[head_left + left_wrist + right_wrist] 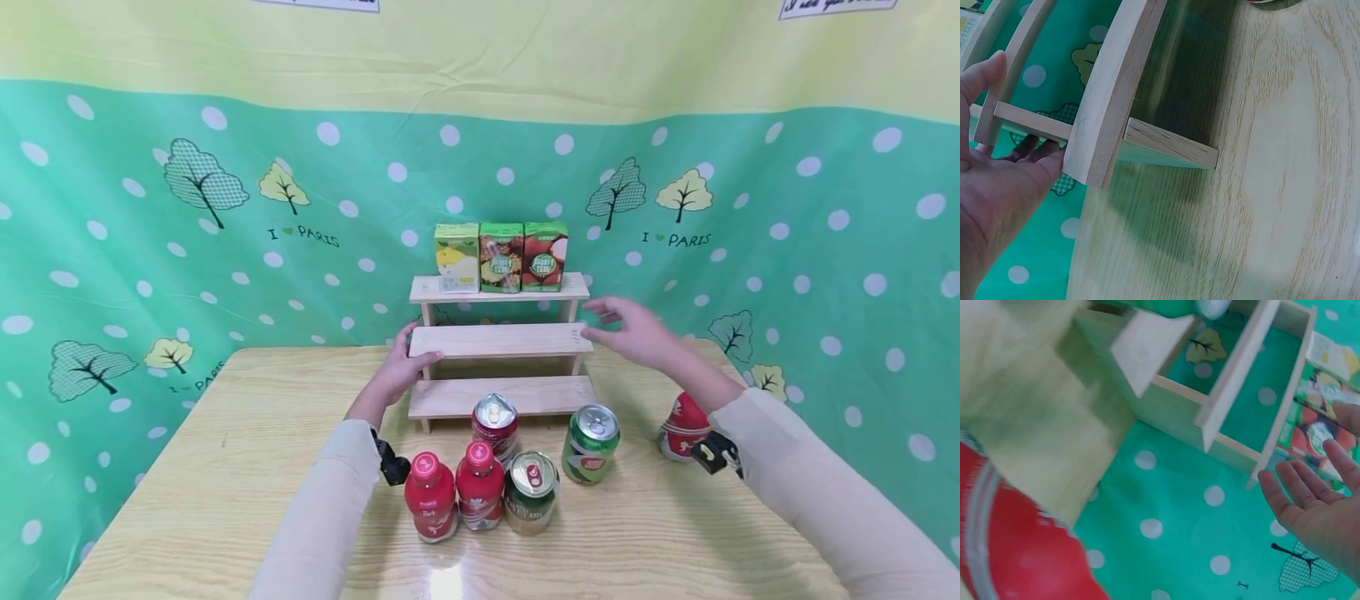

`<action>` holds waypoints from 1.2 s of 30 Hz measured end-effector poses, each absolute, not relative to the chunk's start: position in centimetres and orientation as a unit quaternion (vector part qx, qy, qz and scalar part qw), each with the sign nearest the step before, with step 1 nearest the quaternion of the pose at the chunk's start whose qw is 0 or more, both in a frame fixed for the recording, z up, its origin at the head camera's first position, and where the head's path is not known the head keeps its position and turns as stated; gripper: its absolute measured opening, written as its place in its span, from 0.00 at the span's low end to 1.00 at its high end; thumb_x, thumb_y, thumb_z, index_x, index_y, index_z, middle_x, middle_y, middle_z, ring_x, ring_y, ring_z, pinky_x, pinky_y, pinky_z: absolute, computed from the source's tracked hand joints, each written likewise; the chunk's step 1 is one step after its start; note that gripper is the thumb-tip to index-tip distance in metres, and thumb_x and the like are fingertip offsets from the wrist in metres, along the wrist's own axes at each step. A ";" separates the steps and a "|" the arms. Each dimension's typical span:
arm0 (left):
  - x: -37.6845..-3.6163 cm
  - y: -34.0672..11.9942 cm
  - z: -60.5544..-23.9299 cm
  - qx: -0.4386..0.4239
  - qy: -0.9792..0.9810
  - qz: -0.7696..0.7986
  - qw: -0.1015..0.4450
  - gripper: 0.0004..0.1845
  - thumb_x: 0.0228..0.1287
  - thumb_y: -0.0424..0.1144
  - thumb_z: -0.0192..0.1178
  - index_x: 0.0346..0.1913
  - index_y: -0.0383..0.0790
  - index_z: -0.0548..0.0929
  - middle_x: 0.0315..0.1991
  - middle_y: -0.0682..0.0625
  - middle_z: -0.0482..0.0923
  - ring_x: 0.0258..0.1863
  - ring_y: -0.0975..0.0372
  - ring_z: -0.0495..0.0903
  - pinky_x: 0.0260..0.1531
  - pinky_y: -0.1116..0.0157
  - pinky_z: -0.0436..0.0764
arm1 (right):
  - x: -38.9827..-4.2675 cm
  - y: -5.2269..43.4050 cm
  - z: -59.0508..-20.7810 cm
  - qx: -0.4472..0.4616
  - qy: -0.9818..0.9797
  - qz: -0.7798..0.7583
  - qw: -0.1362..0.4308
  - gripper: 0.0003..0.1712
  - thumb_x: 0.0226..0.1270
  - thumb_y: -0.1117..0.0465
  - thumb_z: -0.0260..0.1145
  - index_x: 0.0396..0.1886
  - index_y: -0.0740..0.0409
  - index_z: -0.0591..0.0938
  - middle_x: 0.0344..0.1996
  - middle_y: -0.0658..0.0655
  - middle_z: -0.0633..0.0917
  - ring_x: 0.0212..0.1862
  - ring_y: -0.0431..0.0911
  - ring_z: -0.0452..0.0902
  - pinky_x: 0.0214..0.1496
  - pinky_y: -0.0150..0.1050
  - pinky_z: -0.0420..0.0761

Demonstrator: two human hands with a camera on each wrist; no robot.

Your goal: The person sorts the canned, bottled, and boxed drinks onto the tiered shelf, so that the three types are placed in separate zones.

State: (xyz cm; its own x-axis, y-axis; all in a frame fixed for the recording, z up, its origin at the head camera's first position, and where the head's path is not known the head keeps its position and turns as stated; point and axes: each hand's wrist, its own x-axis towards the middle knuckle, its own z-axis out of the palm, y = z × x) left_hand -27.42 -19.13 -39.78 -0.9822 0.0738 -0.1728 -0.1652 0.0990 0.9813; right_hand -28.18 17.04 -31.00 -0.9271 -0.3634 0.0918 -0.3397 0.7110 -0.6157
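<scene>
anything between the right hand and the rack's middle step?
Nothing visible. The right hand hangs open just off the right end of the middle step, with clear air between them. The left hand already touches the step's left end.
</scene>
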 end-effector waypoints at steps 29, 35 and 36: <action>-29.2 -19.6 -42.4 -0.032 0.738 0.671 0.067 0.46 0.63 0.36 0.59 0.73 0.54 0.38 0.69 0.37 0.53 0.62 0.47 0.64 0.55 0.55 0.70 | -21.1 19.3 -37.3 -0.244 0.894 -0.353 0.127 0.32 0.56 0.48 0.69 0.60 0.52 0.73 0.57 0.55 0.75 0.57 0.55 0.71 0.54 0.52 0.77; -29.3 -19.7 -42.5 -0.032 0.739 0.670 0.069 0.46 0.63 0.37 0.59 0.73 0.54 0.38 0.70 0.38 0.53 0.55 0.52 0.66 0.44 0.63 0.70 | -20.8 20.0 -38.5 -0.250 0.887 -0.367 0.130 0.36 0.53 0.49 0.71 0.61 0.54 0.71 0.52 0.54 0.78 0.55 0.53 0.71 0.50 0.51 0.77; -29.3 -19.7 -42.5 -0.033 0.739 0.669 0.070 0.47 0.63 0.37 0.59 0.73 0.54 0.38 0.70 0.38 0.52 0.56 0.52 0.66 0.44 0.63 0.71 | -20.7 20.0 -38.7 -0.247 0.886 -0.369 0.131 0.38 0.52 0.49 0.72 0.62 0.53 0.70 0.52 0.53 0.78 0.55 0.52 0.71 0.50 0.50 0.77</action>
